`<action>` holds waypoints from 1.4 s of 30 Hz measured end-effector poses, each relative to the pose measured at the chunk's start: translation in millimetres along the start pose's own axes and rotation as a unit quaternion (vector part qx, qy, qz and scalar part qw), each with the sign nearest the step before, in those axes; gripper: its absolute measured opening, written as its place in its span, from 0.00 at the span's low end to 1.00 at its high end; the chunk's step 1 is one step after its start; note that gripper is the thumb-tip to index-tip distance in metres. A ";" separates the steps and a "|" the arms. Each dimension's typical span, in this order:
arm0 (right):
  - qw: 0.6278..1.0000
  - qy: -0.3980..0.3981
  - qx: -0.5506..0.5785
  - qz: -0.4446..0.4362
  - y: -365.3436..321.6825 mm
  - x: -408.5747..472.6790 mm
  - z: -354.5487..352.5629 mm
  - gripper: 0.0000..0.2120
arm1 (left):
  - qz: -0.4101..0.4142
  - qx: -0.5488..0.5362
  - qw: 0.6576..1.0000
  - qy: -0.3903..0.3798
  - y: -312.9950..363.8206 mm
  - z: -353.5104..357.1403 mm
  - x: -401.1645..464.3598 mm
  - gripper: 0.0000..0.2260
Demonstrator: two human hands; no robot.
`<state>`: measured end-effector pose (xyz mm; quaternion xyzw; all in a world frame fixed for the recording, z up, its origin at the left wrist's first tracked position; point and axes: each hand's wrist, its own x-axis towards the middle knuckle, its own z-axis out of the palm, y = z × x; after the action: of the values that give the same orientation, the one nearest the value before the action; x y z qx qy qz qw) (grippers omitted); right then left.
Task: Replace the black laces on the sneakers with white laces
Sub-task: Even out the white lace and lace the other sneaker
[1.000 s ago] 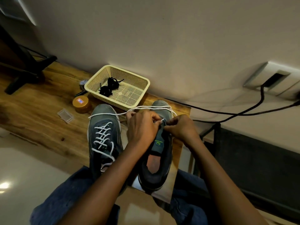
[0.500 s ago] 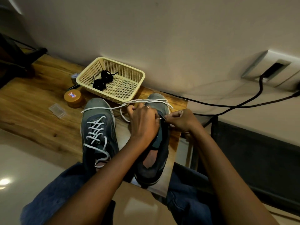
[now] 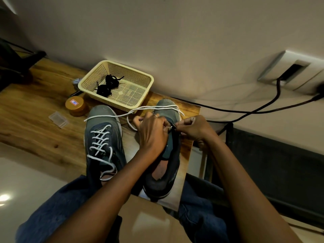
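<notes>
head view: two grey sneakers side by side on wooden table (image 3: 26, 109), toes toward wall. left sneaker (image 3: 103, 137) already threaded with white lace (image 3: 100, 142), loose ends trailing near heel. right sneaker (image 3: 168, 155) under both hands, tongue exposed. left hand (image 3: 151, 132) curled over eyelet area, grasping second white lace (image 3: 140, 111); right hand (image 3: 191, 128) pinching lace tip at right sneaker's edge, fingers bent. slack of second white lace looped across both toes. black laces (image 3: 107, 85) bundled inside cream basket (image 3: 140, 102) just behind shoes. round orange tin (image 3: 76, 106) and small clear plastic case (image 3: 58, 119) left of basket. blue jeans visible below.
</notes>
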<state>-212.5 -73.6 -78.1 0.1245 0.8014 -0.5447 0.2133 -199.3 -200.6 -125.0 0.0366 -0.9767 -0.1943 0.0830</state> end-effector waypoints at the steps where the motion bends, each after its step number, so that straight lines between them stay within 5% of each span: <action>1: 1.000 -0.002 0.008 0.002 0.0 0.1 -0.1 0.04 | -0.002 -0.003 1.000 0.001 0.1 -0.5 -0.4 0.03; 18: 0.999 -0.002 -0.029 -0.017 5.2 4.3 0.5 0.03 | -0.012 -0.017 1.000 -0.007 -5.1 11.0 0.5 0.03; 34: 0.998 -0.037 -0.053 -0.020 4.3 9.4 -2.8 0.05 | 0.093 -0.025 0.995 0.013 -7.9 0.1 3.1 0.04; 42: 0.989 -0.014 0.132 0.062 7.1 6.8 1.1 0.04 | 0.083 -0.046 0.995 0.031 -10.1 1.1 6.6 0.13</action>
<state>-215.2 -72.2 -87.5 0.1941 0.7100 -0.6332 0.2393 -205.5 -210.2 -128.8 -0.0422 -0.9634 -0.2305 0.1305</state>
